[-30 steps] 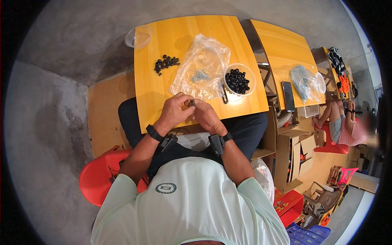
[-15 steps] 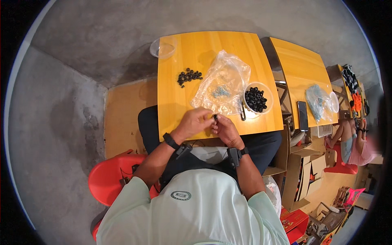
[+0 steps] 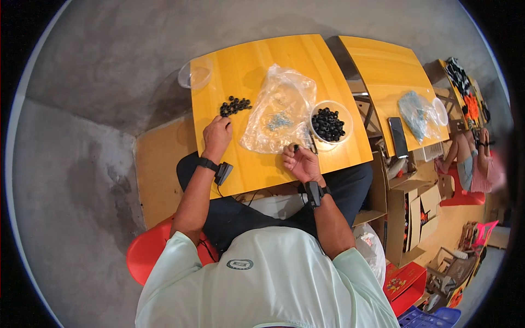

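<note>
No words or numbers can be read. An oval badge (image 3: 240, 264), dark with paler marks inside, sits on the left chest of the pale green shirt (image 3: 284, 295); any lettering around its rim is too small to make out. Yellowish print (image 3: 395, 283) covers part of a panel of the red box (image 3: 416, 280), well apart from the surface's (image 3: 249, 172) near right corner, likewise illegible.
</note>
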Available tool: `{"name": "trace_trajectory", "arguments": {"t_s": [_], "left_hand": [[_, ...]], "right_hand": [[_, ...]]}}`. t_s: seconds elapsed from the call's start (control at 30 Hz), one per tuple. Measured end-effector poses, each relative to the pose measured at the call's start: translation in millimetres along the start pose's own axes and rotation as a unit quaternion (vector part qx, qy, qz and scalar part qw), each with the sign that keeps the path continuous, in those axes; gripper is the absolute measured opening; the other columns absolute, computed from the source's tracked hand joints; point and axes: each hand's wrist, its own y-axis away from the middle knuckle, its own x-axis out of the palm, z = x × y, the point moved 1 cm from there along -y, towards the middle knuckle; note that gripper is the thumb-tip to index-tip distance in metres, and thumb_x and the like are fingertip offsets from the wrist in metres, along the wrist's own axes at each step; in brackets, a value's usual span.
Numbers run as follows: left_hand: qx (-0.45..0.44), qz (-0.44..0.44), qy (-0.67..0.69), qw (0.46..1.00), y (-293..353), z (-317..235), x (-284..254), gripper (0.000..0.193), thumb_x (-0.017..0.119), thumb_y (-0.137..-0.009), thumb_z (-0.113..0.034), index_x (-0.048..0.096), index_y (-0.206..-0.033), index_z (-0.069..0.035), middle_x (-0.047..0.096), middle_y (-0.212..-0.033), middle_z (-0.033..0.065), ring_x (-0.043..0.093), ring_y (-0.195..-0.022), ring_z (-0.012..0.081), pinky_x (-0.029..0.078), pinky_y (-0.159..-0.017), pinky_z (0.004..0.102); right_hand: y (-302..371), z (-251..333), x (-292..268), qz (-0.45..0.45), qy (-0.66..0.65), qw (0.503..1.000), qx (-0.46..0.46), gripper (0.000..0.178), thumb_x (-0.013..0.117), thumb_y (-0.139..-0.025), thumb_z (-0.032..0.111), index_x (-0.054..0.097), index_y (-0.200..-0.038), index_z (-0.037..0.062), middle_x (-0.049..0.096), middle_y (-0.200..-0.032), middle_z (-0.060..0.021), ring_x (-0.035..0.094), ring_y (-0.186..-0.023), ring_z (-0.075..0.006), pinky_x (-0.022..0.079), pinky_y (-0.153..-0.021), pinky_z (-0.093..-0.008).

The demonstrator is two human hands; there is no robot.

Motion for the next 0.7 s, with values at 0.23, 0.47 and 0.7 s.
{"name": "trace_trajectory", "arguments": {"t_s": [0.23, 0.47, 0.7], "left_hand": [[-0.043, 0.03, 0.101, 0.993, 6.9, -34.4, 0.5, 0.013, 0.07, -0.08, -0.009, 0.071, -0.091, -0.002, 0.064, -0.077, 0.0129, 0.064, -0.069, 0.0286, 0.05, -0.064, 0.0358], [0.025, 0.026, 0.127, 0.991, -31.8, -88.7, 4.1, 0.012, 0.068, -0.082, -0.014, 0.072, -0.088, -0.004, 0.066, -0.079, 0.0135, 0.066, -0.074, 0.0319, 0.052, -0.066, 0.0397], [0.093, 0.128, -0.012, 0.987, -61.0, -95.4, 46.5, 0.016, 0.067, -0.082, -0.015, 0.074, -0.093, -0.005, 0.07, -0.09, 0.0158, 0.067, -0.082, 0.0345, 0.053, -0.072, 0.0434]], "right_hand": [[-0.7, 3.6, 2.3, -0.01, -0.001, 1.0, -0.009, 0.024, 0.057, -0.095, 0.029, 0.054, -0.091, 0.005, 0.047, -0.086, -0.0042, 0.048, -0.079, -0.0165, 0.041, -0.069, -0.0295], [-1.4, 1.9, 5.7, -0.028, 0.005, 0.999, -0.017, 0.024, 0.057, -0.096, 0.029, 0.055, -0.09, 0.006, 0.048, -0.086, -0.0045, 0.049, -0.079, -0.0172, 0.042, -0.071, -0.0313], [-5.7, -0.8, 4.9, -0.003, -0.014, 1.0, -0.024, 0.022, 0.056, -0.096, 0.029, 0.056, -0.092, 0.0071, 0.049, -0.088, -0.0046, 0.049, -0.081, -0.0179, 0.042, -0.072, -0.0315]]}}
